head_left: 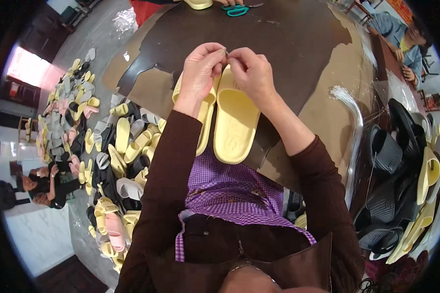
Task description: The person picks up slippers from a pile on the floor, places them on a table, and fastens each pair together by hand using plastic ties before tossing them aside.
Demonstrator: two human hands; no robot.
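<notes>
A pair of yellow slide slippers lies side by side at the table's near edge, the right slipper [235, 128] showing most of its footbed and the left slipper [208, 115] partly covered by my wrist. Above their far ends, my left hand [204, 68] and my right hand [252, 71] meet with fingertips pinched together. Between them is something thin and small that I cannot make out. The slippers' straps are mostly hidden behind my hands.
Across the table, a co-worker's hand is at teal-handled scissors [236, 10] beside another yellow slipper [199, 4]. A bundle of clear plastic strands [353, 110] lies to the right. Black slippers [387, 149] are heaped at right; a large mixed slipper pile [122, 134] covers the floor at left.
</notes>
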